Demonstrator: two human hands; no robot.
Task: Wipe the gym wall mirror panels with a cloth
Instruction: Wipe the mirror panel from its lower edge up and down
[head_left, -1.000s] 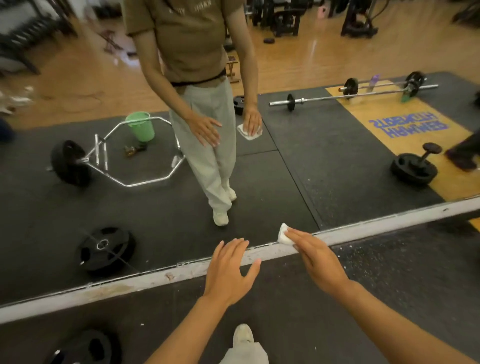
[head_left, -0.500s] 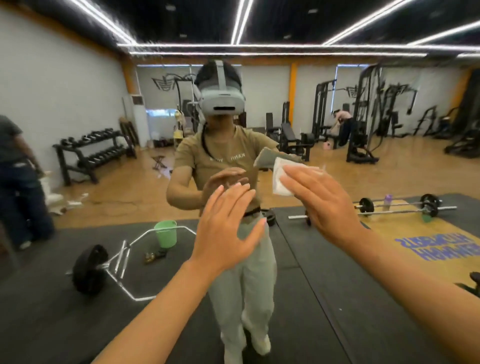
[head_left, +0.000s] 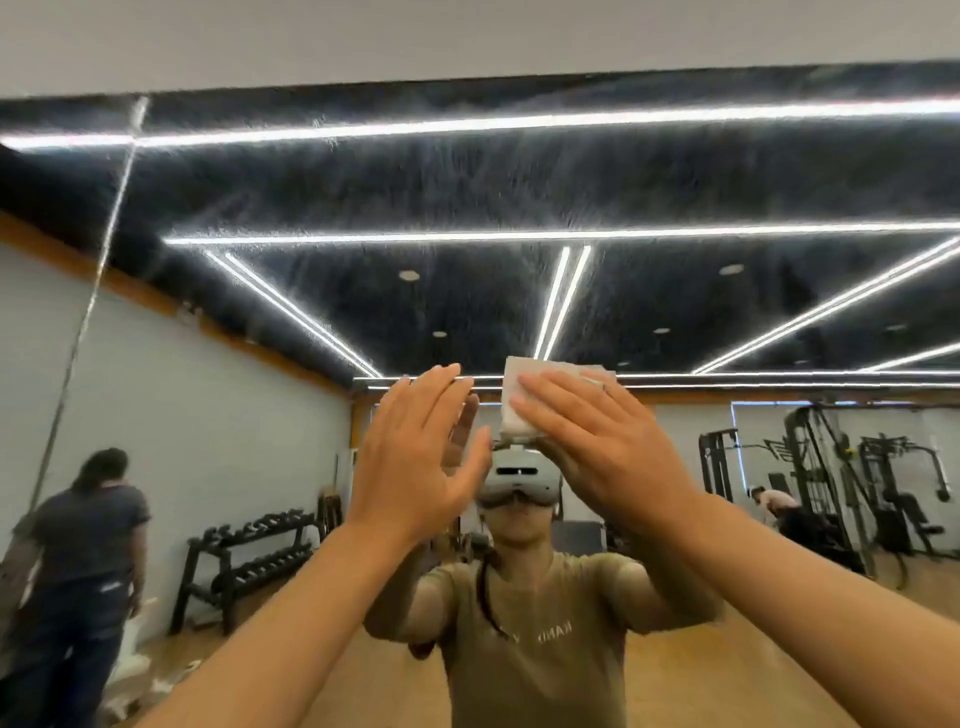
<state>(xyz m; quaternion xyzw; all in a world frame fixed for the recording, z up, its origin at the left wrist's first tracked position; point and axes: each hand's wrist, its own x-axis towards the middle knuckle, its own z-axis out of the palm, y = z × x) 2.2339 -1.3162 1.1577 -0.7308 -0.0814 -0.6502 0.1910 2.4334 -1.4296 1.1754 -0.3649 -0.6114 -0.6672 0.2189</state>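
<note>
**Cloth pressed high on the mirror, both arms raised**

Both arms reach up and away toward the mirror (head_left: 727, 171), which fills almost the whole view. The right hand (head_left: 597, 441) lies flat with its fingers straight and spread, pressing a folded white cloth (head_left: 511, 400) against the glass. The cloth sits under the fingertips, near the middle of the view, and its upper left corner and left edge stick out past the fingers. A thin ring (head_left: 601, 385) shows on one finger of that hand.

The left hand (head_left: 415, 462) is raised just to the left of the right one, fingers straight and held together, thumb out to the right, holding nothing. Whether its palm touches the glass cannot be told.

The upper part of the mirror is covered in fine streaks and specks, which stand out against the reflected dark ceiling and its long light strips (head_left: 561, 301). A vertical seam (head_left: 83, 322) between panels runs down the left side. Above the mirror is a pale band of wall (head_left: 467, 36).

In the reflection, the person wears a headset (head_left: 519, 480) and an olive shirt (head_left: 535, 649). At far left stands another person (head_left: 83, 551) in dark clothes, beside a dumbbell rack (head_left: 249, 561). Weight machines (head_left: 831, 483) stand at far right on a wooden floor.
</note>
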